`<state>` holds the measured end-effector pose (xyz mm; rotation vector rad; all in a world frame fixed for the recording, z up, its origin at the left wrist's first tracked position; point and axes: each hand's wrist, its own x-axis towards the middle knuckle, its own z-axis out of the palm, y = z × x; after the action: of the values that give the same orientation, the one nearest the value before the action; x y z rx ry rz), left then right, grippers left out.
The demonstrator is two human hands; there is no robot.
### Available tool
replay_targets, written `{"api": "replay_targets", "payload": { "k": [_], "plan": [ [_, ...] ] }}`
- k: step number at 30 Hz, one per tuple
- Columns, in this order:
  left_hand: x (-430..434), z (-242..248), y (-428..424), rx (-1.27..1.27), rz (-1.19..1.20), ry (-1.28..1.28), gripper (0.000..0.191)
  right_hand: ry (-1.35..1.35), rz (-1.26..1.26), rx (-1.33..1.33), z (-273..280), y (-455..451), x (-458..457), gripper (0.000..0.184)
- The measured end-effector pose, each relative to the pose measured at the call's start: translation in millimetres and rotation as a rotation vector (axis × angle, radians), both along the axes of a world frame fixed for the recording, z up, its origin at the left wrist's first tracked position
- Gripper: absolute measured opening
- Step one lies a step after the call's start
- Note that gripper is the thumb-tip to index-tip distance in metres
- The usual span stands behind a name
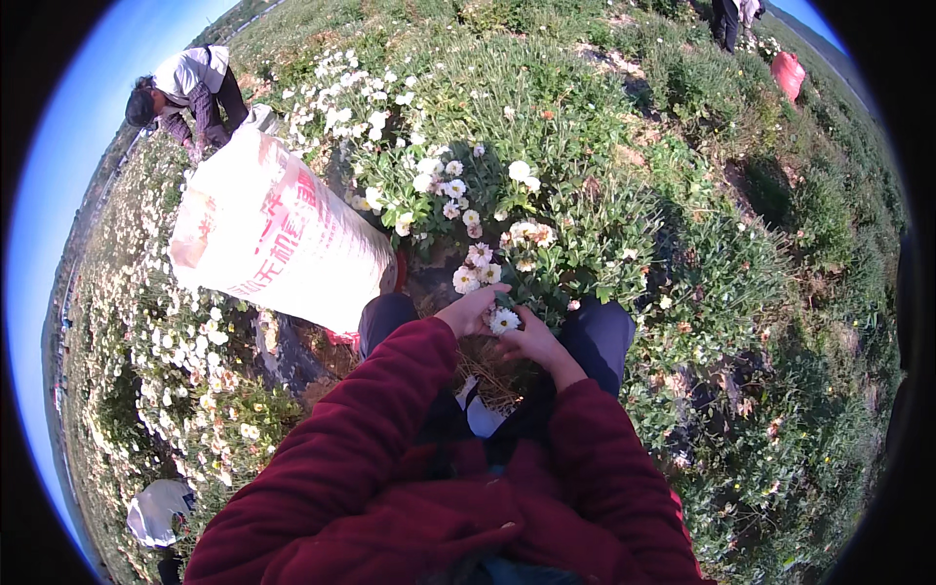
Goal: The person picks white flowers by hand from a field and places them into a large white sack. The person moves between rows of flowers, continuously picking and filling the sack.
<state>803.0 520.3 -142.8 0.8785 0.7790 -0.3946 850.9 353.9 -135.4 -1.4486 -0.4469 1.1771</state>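
Low in front of me, between my knees, both hands meet at a white chrysanthemum-like flower (pixel 504 320). My left hand (pixel 472 311) is curled at the flower's left side, and its grip is partly hidden by leaves and petals. From the right, my right hand (pixel 536 341) reaches the same bloom, thumb and fingers bent close to its edge. Just above the hands stand more white flowers (pixel 479 272) on a leafy plant. A large white woven sack (pixel 292 234) with red printing leans to the left, beside my left knee.
A person (pixel 194 88) bends over the plants beyond the sack. Another person (pixel 727 22) stands far off at the upper right, near a red sack (pixel 787 75). At the lower left is part of a further person (pixel 159 512). Flowering rows (pixel 197 351) surround me.
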Motion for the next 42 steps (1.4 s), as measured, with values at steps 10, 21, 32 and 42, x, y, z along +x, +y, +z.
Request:
{"api": "replay_targets", "payload": {
  "k": [10,21,32,42],
  "plan": [
    [-40,-28,-43,0.092,0.368,-0.091,0.023,-0.291,0.152,-0.003,-14,-16,-14,0.034],
    [-52,-20,-57,0.281,0.411,-0.007,0.016,-0.705,0.024,0.025,0,-17,-48,0.026],
    [-116,34,-60,0.414,0.328,-0.155,0.015,-0.783,0.007,0.14,48,-25,-114,0.038],
    [-181,98,-36,0.601,0.371,-0.277,0.025,-0.809,0.129,0.147,78,29,-136,0.024]
  ]
}}
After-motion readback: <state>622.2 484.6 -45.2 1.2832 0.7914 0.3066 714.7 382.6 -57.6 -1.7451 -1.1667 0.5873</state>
